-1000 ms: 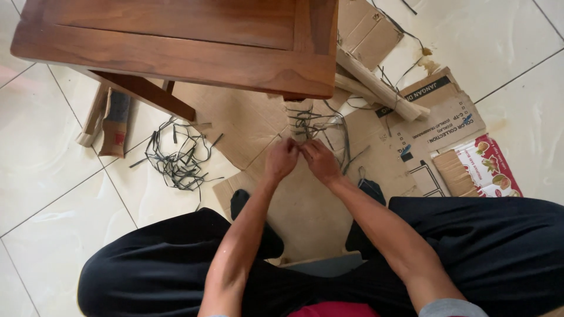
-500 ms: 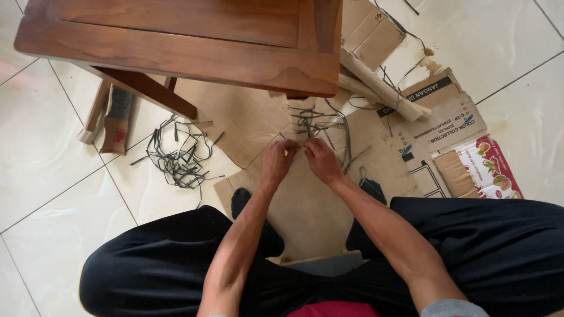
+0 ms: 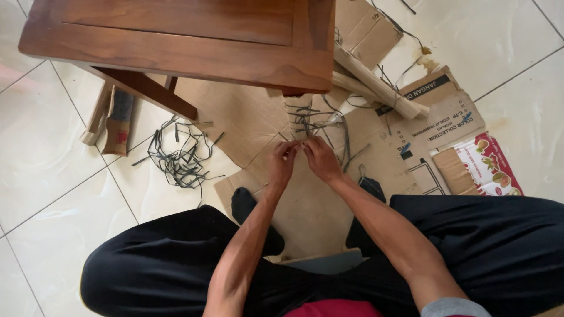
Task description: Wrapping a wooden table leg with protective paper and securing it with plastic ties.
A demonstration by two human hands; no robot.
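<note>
Strip (image 3: 301, 142) | pinched between left hand (image 3: 281, 165) and right hand (image 3: 321, 159) | step: working strip ends on cardboard (image 3: 247, 117) | next: needs steady fingertip tension

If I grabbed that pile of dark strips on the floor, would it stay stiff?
Probably not. The pile of dark strips lies curled and tangled, so it would likely flop and dangle. The strips look thin, so likely light. Being tangled, they might lift as one clump.

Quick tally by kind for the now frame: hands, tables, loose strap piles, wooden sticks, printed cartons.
Hands: 2, left hand and right hand, fingertips meeting at a dark strap
Wooden table: 1
Loose strap pile: 1
Wooden sticks: 2
Colourful printed carton: 1
Total: 7
</note>
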